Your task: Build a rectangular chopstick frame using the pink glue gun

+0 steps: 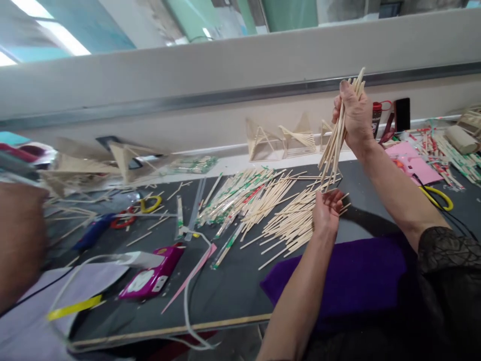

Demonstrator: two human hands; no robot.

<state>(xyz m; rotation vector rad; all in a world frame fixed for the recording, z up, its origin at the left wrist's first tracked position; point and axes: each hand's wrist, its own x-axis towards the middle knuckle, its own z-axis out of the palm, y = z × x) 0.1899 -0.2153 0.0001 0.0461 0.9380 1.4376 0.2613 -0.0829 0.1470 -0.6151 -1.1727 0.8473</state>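
Observation:
Raised at the right, my right hand (355, 113) is closed round a bundle of thin wooden sticks (332, 150), which slants down and to the left. Just under the bundle's lower end is my left hand (326, 210), palm up with its fingers loosely curled; whether the fingers touch the sticks is unclear. A spread pile of loose wooden sticks (289, 223) lies on the dark table beside my left hand. Left of that pile are sticks in clear wrappers with green print (240, 190). A purple cloth (361, 276) lies in front of me.
Stick models (263, 143) stand along the wall. Yellow-handled scissors (151, 203), a blue glue gun (92, 233), a magenta packet (152, 273) and a white cable (186, 296) lie to the left. Another person's blurred arm (20, 245) is at the left edge. A phone (402, 114) leans at the right.

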